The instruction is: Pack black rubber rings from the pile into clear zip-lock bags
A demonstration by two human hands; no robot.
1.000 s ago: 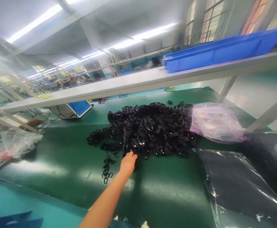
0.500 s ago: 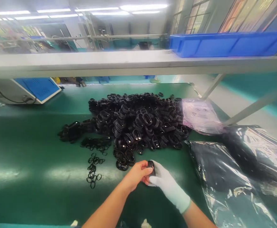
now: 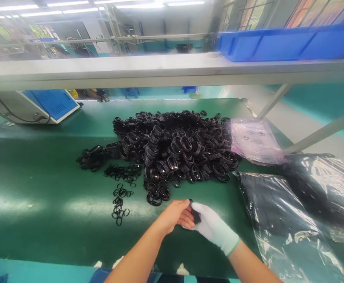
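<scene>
A small coil of black cable (image 3: 195,214) is held between my two hands over the near part of the green table. My bare left hand (image 3: 174,216) has its fingers closed against the coil's left side. On the other side, my right hand (image 3: 215,226), in a white glove, grips the coil; the fingers partly hide it. Just beyond the hands lies a large heap of similar coiled black cables (image 3: 172,145), some showing shiny plug ends. Loose black rubber bands (image 3: 119,212) are scattered to the left of my hands.
Clear plastic bags with dark contents (image 3: 278,212) lie at the right, beside a pinkish printed bag (image 3: 254,137). A blue and grey machine (image 3: 50,104) stands at the far left. Above the green table (image 3: 42,228) runs a white shelf (image 3: 115,68) carrying a blue bin (image 3: 278,45).
The coil has turned between my hands, and my left fingers have shifted and stretched along it. The head view has moved slightly.
</scene>
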